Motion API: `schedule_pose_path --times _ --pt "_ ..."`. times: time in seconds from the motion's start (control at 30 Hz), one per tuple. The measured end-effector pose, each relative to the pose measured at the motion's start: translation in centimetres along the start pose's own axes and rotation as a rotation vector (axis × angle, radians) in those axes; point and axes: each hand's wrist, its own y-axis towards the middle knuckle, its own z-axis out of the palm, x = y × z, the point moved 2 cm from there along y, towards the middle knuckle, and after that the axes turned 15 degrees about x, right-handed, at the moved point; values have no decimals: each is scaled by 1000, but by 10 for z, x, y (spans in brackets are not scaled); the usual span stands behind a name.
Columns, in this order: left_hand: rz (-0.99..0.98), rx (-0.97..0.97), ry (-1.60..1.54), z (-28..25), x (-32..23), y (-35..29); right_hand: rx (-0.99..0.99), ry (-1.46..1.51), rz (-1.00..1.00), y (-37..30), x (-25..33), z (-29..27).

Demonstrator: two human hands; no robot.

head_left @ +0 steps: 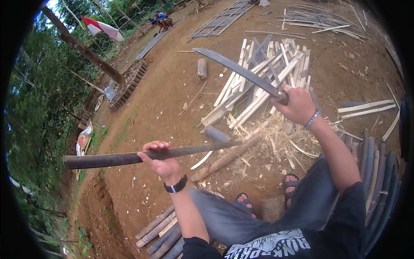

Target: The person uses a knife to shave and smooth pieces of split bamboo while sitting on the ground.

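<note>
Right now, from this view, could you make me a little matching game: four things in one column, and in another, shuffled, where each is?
Things
1. long, curved, grey-bladed machete
2. dark, split bamboo strip
3. red-and-white cloth flag
4. round, brown wooden log

Places
A. at the upper left, near a brown tree trunk
B. in the right hand
C. on the ground, beside pale, thin shavings
D. in the left hand

Pairs: 1-B, 2-D, 3-A, 4-C
</note>
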Motion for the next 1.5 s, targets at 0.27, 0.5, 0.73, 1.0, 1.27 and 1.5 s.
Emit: schedule_pose_path --times 0.27,0.5,0.73,1.0,1.27,1.5 --pt "180 236 25 7 -74 12 22 -84 -114 -24 20 -11" --pt "275 54 35 22 -68 -1 260 305 -63 -89 49 40" --pt "218 -63 71 33 -56 -20 475 973 79 -139 94 126" --pt "162 67 21 46 -65 -32 575 1264 287 -169 119 218" --pt "170 -122 132 38 -63 -43 591 1193 293 -183 119 237" --pt "211 -128 115 43 -75 -38 622 1225 269 -181 121 237"
